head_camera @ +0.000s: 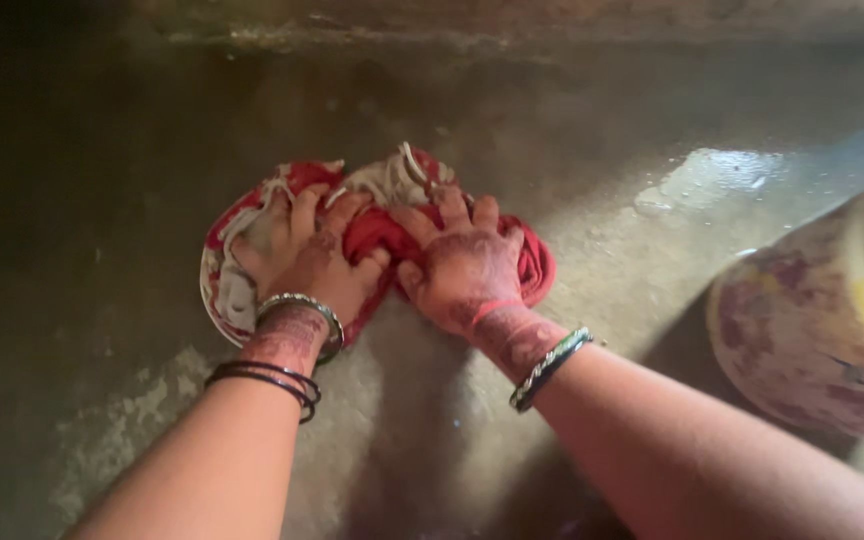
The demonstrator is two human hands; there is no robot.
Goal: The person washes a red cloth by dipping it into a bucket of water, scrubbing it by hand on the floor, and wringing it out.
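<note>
We press left hand (pixel 307 262), right hand (pixel 462 270) on wet red cloth (pixel 377 235); fingers curled, gripping folds; bundle's long axis crosswise under fingertips.

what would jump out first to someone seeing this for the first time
The eye lands on the bunched red and white cloth at the centre of the wet concrete floor, pressed down by both hands. The left hand and right hand lie side by side on it, patterned with dark reddish marks, with bangles at the wrists. At the right edge stands a worn, stained bucket.
</note>
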